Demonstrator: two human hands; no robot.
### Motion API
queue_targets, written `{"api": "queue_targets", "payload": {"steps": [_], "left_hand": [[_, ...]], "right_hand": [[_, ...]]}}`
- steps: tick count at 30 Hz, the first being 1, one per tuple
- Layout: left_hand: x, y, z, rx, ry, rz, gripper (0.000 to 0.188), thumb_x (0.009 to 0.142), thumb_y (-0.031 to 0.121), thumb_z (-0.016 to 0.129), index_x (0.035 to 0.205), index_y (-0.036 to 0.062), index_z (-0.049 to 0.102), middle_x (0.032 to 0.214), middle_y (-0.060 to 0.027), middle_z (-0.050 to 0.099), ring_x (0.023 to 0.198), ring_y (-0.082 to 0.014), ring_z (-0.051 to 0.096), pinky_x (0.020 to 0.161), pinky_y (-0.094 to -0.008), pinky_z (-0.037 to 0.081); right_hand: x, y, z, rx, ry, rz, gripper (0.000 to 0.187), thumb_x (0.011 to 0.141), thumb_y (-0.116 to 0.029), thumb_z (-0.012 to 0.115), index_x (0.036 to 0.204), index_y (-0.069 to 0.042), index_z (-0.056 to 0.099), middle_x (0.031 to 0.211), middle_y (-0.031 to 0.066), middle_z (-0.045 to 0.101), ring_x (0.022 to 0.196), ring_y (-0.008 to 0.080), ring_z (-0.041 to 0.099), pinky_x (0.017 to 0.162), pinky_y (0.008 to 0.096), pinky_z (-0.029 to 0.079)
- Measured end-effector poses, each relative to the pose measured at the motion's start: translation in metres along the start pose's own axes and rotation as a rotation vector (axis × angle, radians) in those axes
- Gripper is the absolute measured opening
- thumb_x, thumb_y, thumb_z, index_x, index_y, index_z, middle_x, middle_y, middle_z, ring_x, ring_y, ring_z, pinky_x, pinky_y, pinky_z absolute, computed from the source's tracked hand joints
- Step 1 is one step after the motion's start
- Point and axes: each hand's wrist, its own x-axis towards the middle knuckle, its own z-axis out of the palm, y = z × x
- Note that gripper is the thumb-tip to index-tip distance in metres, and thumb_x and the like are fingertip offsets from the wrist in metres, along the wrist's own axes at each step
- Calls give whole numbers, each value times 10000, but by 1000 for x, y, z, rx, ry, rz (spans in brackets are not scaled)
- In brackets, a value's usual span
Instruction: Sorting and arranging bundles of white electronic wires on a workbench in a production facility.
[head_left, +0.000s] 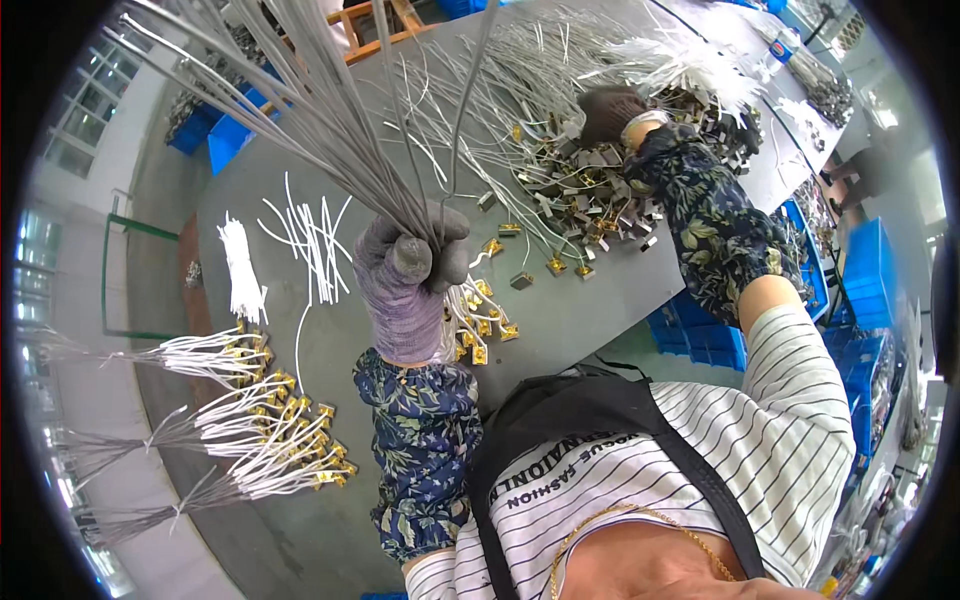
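My left hand [412, 262], in a light purple glove with grey fingers, is closed around a thick bundle of long grey wires [345, 140]. The wires fan up and away from the fist. Below it hang white-sleeved ends with small brass-coloured metal connectors [482, 328]. Farther right, my right hand [608, 115], in a dark glove, is at a heap of grey wires with small metal end pieces [600, 205]. Its fingers are mostly hidden, so any hold there cannot be made out. White fluffy-looking wire ends [690, 72] lie just beyond that hand.
Several tied wire bundles [270, 440] with brass-coloured ends lie at the grey table's [560, 325] left edge. Near them are a bunch of white sleeves [240, 270] and loose white strands [315, 250]. Blue bins [700, 330] stand below the right edge. A bottle [780, 52] lies far right.
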Motion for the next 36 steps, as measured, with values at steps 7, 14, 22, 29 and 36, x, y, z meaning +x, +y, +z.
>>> {"api": "queue_targets", "payload": {"steps": [7, 14, 22, 29, 36], "left_hand": [[4, -4, 3, -31, -22, 44, 554, 754, 489, 740, 902, -38, 660, 597, -59, 581, 437, -71, 433, 400, -207, 277], [14, 5, 19, -52, -135, -144, 592, 753, 441, 745, 1078, -38, 623, 610, -44, 565, 431, -51, 387, 398, -200, 268], [14, -6, -2, -88, -190, -116, 596, 739, 507, 750, 979, -25, 629, 570, -24, 500, 450, -80, 403, 413, -223, 277], [17, -5, 16, -50, 5, -28, 367, 809, 309, 747, 1001, 12, 650, 720, -12, 631, 549, -52, 485, 483, -193, 369], [10, -24, 29, -654, 25, -268, 313, 900, 246, 637, 1016, -42, 600, 817, -97, 627, 648, -120, 592, 601, -236, 528]], "right_hand": [[21, -12, -18, -158, 152, -166, 245, 824, -284, 632, 844, -43, 668, 867, 149, 671, 751, 310, 652, 691, 421, 523], [-36, -99, -109, 1149, 204, -524, 201, 852, -199, 667, 909, -8, 689, 802, 60, 656, 735, 118, 616, 674, 260, 509], [-111, -96, -101, 1070, -124, -486, 194, 812, -137, 677, 909, 30, 672, 841, 80, 665, 751, 129, 633, 663, 276, 520], [-179, -107, -136, 686, -231, -298, 151, 765, -97, 640, 862, 18, 657, 883, 194, 650, 782, 274, 652, 670, 370, 532], [-154, -204, -138, 494, 305, -1189, 146, 752, -153, 674, 787, -23, 618, 1053, 159, 640, 817, 296, 644, 714, 414, 524]]}}
